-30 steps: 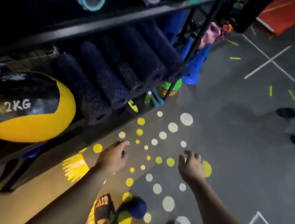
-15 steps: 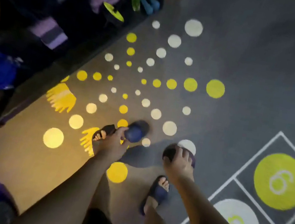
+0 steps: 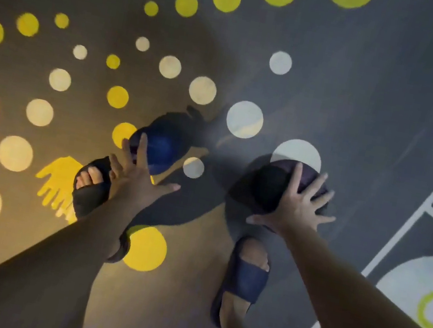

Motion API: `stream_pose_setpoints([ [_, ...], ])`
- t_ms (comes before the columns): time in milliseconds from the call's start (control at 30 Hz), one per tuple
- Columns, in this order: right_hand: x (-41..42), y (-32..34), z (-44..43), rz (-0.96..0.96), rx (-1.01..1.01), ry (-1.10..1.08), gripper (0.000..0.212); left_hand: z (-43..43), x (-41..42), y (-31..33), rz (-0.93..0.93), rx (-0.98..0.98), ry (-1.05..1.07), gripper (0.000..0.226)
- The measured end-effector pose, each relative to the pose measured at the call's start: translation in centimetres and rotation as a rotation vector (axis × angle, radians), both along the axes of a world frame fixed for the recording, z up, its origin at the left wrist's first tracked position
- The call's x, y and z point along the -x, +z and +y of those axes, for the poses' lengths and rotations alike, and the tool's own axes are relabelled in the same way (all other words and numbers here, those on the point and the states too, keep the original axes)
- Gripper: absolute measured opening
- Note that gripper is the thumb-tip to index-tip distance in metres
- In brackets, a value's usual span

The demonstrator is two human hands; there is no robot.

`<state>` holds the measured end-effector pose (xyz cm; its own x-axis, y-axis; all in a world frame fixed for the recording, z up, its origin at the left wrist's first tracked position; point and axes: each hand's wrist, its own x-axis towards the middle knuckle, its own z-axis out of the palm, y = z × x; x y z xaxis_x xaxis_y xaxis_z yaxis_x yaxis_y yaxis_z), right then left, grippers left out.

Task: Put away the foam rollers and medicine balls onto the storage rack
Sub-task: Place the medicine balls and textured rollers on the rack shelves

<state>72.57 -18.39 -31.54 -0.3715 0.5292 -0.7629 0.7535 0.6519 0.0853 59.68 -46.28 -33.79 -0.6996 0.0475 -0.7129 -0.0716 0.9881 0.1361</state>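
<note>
In the head view, the person is bending over two medicine balls lying on the floor [image 3: 365,103]. The left hand [image 3: 134,178] is reaching with fingers spread wide onto the blue ball [image 3: 166,149]. The right hand [image 3: 298,207] is laying splayed fingers over the dark ball [image 3: 271,188]. Neither hand is closing into a grip yet. Both balls are sitting unlifted, so carrying and racking them is likely all left; the rack is not showing here.
</note>
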Motion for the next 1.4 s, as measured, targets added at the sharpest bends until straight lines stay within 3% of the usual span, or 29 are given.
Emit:
stream_pose_setpoints([
  [133, 0.7, -4.2, 0.4, 0.046, -0.096, 0.085, 0.153, -0.2, 3.2, -6.9, 0.046, 0.113, -0.071, 0.143],
  [233, 3.2, -4.5, 1.7, 0.004, -0.124, 0.135, 0.145, -0.2, 3.4, -8.5, 0.134, 0.04, -0.017, 0.129],
  [400, 4.6, -3.7, 2.4, -0.043, -0.103, 0.169, 0.137, 0.4, 3.2, -5.7, -0.001, 0.01, 0.02, 0.121],
  [533, 0.5, -2.4, 1.8, 0.061, -0.075, 0.101, 0.141, 0.8, -0.3, -2.7, -0.085, -0.214, 0.292, 0.114],
  [633, -2.4, -2.1, 2.9, 0.248, -0.069, -0.104, 0.122, 2.3, -2.8, -1.6, -0.238, -0.466, 0.601, 0.112],
  [733, -5.3, -3.2, 5.3, 0.474, 0.019, -0.661, 0.098, 5.3, -5.7, -1.7, -0.367, -0.702, 0.912, 0.101],
  [800, -6.5, -4.0, 6.6, 0.509, 0.17, -0.986, 0.091, 7.9, -7.0, -3.0, -0.484, -0.851, 1.11, 0.096],
  [900, -8.6, -6.2, 6.8, 0.309, 0.452, -1.098, 0.08, 11.2, -8.1, -5.5, -0.623, -0.982, 1.236, 0.087],
  [1000, -10.9, -8.8, 5.5, 0.187, 0.813, -1.213, 0.089, 13.7, -7.9, -7.1, -0.641, -0.936, 1.204, 0.07],
  [1100, -12.1, -9.3, 5.1, 0.202, 0.809, -1.247, 0.091, 14.7, -8.1, -7.4, -0.694, -0.879, 1.171, 0.06],
  [1267, -11.3, -8.5, 5.1, 0.19, 0.891, -1.339, 0.084, 14.4, -8.9, -6.8, -0.661, -0.834, 1.277, 0.07],
  [1400, -10.8, -9.5, 4.8, 0.236, 0.882, -1.602, 0.101, 13.6, -9.6, -7.5, -0.63, -0.874, 1.356, 0.071],
])
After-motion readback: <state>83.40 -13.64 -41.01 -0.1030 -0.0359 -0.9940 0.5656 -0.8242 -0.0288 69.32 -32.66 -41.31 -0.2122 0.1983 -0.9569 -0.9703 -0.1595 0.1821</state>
